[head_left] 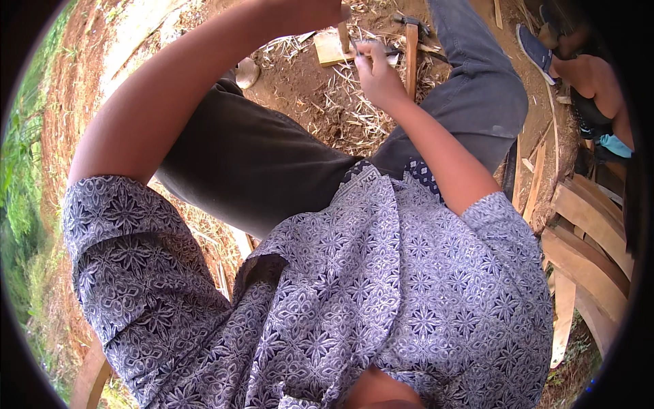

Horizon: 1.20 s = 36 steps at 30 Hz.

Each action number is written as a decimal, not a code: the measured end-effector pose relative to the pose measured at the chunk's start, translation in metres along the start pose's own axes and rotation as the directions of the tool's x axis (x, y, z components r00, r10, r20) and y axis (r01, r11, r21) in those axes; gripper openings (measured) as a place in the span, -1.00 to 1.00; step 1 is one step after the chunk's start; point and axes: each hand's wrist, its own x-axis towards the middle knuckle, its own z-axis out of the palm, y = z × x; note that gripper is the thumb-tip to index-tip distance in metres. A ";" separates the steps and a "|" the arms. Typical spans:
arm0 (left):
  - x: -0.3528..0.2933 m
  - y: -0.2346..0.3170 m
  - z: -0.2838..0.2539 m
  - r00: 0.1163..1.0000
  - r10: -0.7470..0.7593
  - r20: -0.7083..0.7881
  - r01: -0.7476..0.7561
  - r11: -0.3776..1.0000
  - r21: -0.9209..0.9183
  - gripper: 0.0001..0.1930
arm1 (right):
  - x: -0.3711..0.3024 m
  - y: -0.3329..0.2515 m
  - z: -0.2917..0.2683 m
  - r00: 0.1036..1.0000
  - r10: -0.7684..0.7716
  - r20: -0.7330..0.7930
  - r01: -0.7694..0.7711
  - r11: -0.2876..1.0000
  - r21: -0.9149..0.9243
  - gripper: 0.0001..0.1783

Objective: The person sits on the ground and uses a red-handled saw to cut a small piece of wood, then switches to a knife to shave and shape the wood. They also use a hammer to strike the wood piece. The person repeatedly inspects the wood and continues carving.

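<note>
On earth strewn with shavings, busy around a wooden block lying there.
With left hand cropped above, right hand curled beside the block, cannot tell either grip; judging by shavings, seemingly partly done, with an unclear remainder.

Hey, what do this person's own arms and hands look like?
Both sleeves are white and dark blue with a flower print, leaving the forearms bare. The right hand is ungloved, slightly blurred; the left hand, partly cut off, shows no glove either.
</note>
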 end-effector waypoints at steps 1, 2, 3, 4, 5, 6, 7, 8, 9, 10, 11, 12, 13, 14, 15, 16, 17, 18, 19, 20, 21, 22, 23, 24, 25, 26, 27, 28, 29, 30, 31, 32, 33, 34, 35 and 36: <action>0.012 0.003 0.000 1.000 0.018 0.006 -0.018 1.000 -0.017 -0.85 | 0.014 0.069 0.018 0.942 -0.289 -0.170 0.299 0.953 0.036 -0.64; 0.011 0.004 0.004 0.999 0.008 0.049 -0.006 0.999 -0.037 -0.85 | 0.019 0.064 0.018 0.969 -0.218 -0.114 0.223 0.974 0.033 -0.64; 0.011 0.004 -0.002 0.997 0.002 0.077 -0.003 1.000 0.015 -0.85 | 0.025 0.047 0.008 0.986 -0.155 -0.064 0.157 0.988 0.017 -0.63; 0.007 0.006 0.006 0.999 0.009 0.037 -0.009 1.000 0.009 -0.85 | 0.017 0.027 -0.001 0.997 -0.076 -0.009 0.076 0.997 -0.003 -0.63; 0.003 0.009 0.019 1.000 0.015 -0.004 -0.015 1.000 0.000 -0.85 | 0.009 -0.014 -0.019 0.992 0.046 0.119 -0.049 0.999 0.020 -0.61; 0.005 0.007 0.019 0.998 0.025 -0.058 -0.026 1.000 -0.001 -0.85 | 0.007 -0.019 -0.016 0.998 -0.048 0.028 0.047 0.998 0.031 -0.61; 0.011 0.008 0.019 1.000 0.000 -0.004 0.000 1.000 -0.002 -0.85 | 0.006 -0.022 -0.010 0.988 -0.142 -0.061 0.144 0.989 0.034 -0.61; 0.013 0.006 0.019 1.000 0.014 -0.003 -0.014 1.000 0.011 -0.85 | 0.006 -0.021 -0.006 0.961 -0.235 -0.148 0.241 0.970 0.028 -0.61; 0.012 0.003 0.023 1.000 0.025 0.011 -0.025 1.000 0.019 -0.85 | 0.010 -0.002 0.008 0.999 0.041 0.019 -0.041 0.999 -0.021 -0.63; 0.031 0.001 0.027 0.996 0.083 -0.014 -0.082 0.996 0.025 -0.85 | 0.023 0.073 0.023 0.977 -0.188 -0.102 0.185 0.982 -0.040 -0.62; 0.033 -0.002 0.034 0.998 0.067 0.000 -0.067 0.997 0.025 -0.85 | 0.025 0.072 0.024 0.987 -0.141 -0.080 0.137 0.989 -0.051 -0.61; 0.037 -0.008 0.036 0.999 0.029 0.027 -0.030 0.999 0.037 -0.86 | 0.035 0.063 0.018 0.992 -0.119 -0.049 0.116 0.992 -0.058 -0.60; 0.029 -0.005 0.038 0.999 -0.005 0.053 0.003 0.999 0.042 -0.86 | 0.034 0.048 0.013 0.999 -0.035 0.028 0.035 0.999 -0.030 -0.60; 0.019 -0.003 0.040 0.999 -0.035 0.039 0.033 0.999 0.038 -0.86 | 0.036 0.033 0.006 0.993 0.049 0.107 -0.048 0.999 -0.010 -0.60; 0.023 -0.004 0.043 0.999 -0.039 -0.011 0.040 0.998 0.041 -0.86 | 0.040 0.028 -0.007 0.979 0.146 0.145 -0.147 0.989 -0.005 -0.59; 0.018 -0.010 0.040 0.997 -0.061 -0.039 0.062 0.997 0.045 -0.86 | 0.038 0.019 -0.009 0.963 0.204 0.177 -0.224 0.970 0.098 -0.60; 0.013 -0.012 0.037 0.997 -0.083 0.005 0.083 0.994 0.066 -0.87 | 0.030 0.010 -0.008 0.942 0.257 0.215 -0.300 0.933 0.197 -0.60; 0.006 -0.012 0.028 0.995 -0.092 0.022 0.091 0.995 0.040 -0.87 | 0.029 0.009 -0.007 0.963 0.201 0.181 -0.237 0.950 0.205 -0.60; 0.003 -0.013 0.019 0.995 -0.094 0.037 0.093 0.996 0.011 -0.87 | 0.029 0.010 -0.007 0.978 0.151 0.143 -0.178 0.962 0.208 -0.59; 0.000 -0.012 0.013 0.994 -0.094 0.051 0.095 0.995 -0.018 -0.87 | 0.028 0.011 -0.006 0.990 0.098 0.101 -0.117 0.971 0.206 -0.59; -0.007 -0.004 0.012 0.974 -0.216 0.065 0.221 0.973 -0.066 -0.89 | 0.020 -0.001 -0.004 0.997 0.023 0.074 -0.038 0.977 0.210 -0.59; -0.017 -0.001 0.019 0.971 -0.238 0.002 0.238 0.969 -0.067 -0.89 | 0.009 -0.018 -0.004 0.998 -0.050 0.043 0.040 0.976 0.212 -0.59; -0.030 0.002 0.027 0.963 -0.261 -0.062 0.256 0.964 -0.071 -0.88 | -0.007 -0.052 -0.013 0.996 -0.053 0.072 0.031 0.959 0.283 -0.60; -0.030 0.005 0.029 0.954 -0.267 -0.138 0.259 0.963 -0.076 -0.86 | -0.011 -0.050 -0.013 0.994 -0.098 0.038 0.085 0.964 0.253 -0.60; -0.029 0.011 0.008 0.963 -0.268 -0.020 0.266 0.962 -0.056 -0.86 | -0.014 -0.045 -0.011 0.991 -0.132 -0.001 0.129 0.966 0.225 -0.61; -0.028 0.020 0.002 0.963 -0.270 -0.006 0.270 0.962 -0.053 -0.86 | -0.016 -0.037 -0.011 0.985 -0.166 -0.038 0.171 0.966 0.195 -0.61; -0.028 0.022 -0.006 0.963 -0.271 0.007 0.271 0.962 -0.043 -0.86 | -0.008 -0.005 -0.002 0.998 -0.058 -0.017 0.060 0.989 0.137 -0.64; -0.034 0.023 -0.009 0.957 -0.289 0.034 0.290 0.957 -0.027 -0.85 | -0.008 -0.005 -0.005 0.996 -0.088 0.008 0.085 0.983 0.164 -0.64; -0.039 0.025 -0.004 0.968 -0.252 -0.019 0.251 0.967 -0.031 -0.83 | -0.007 -0.004 -0.008 0.992 -0.118 0.032 0.110 0.975 0.192 -0.65; -0.039 0.027 -0.008 0.968 -0.250 -0.028 0.249 0.968 -0.021 -0.82 | -0.011 -0.008 -0.013 0.988 -0.145 0.057 0.130 0.968 0.213 -0.66; -0.047 0.035 -0.011 0.968 -0.251 -0.022 0.251 0.968 -0.020 -0.82 | -0.024 -0.039 -0.027 0.978 -0.198 0.073 0.178 0.960 0.216 -0.67; -0.047 0.040 -0.016 0.968 -0.247 -0.039 0.246 0.969 -0.017 -0.81 | -0.031 -0.045 -0.028 0.981 -0.178 0.076 0.160 0.967 0.197 -0.67; -0.047 0.043 -0.018 0.968 -0.243 -0.070 0.243 0.970 -0.003 -0.80 | -0.035 -0.049 -0.029 0.984 -0.157 0.088 0.140 0.975 0.174 -0.67; -0.045 0.047 -0.018 0.972 -0.228 -0.051 0.228 0.974 0.001 -0.80 | -0.040 -0.048 -0.030 0.987 -0.132 0.090 0.117 0.981 0.153 -0.68; -0.039 0.049 -0.022 0.978 -0.203 -0.041 0.204 0.979 0.013 -0.80 | -0.023 0.013 -0.003 0.980 -0.185 -0.080 0.193 0.975 0.107 -0.66; -0.038 0.047 -0.022 0.979 -0.202 -0.022 0.203 0.979 0.032 -0.80 | -0.018 0.019 -0.002 0.978 -0.199 -0.057 0.204 0.973 0.106 -0.65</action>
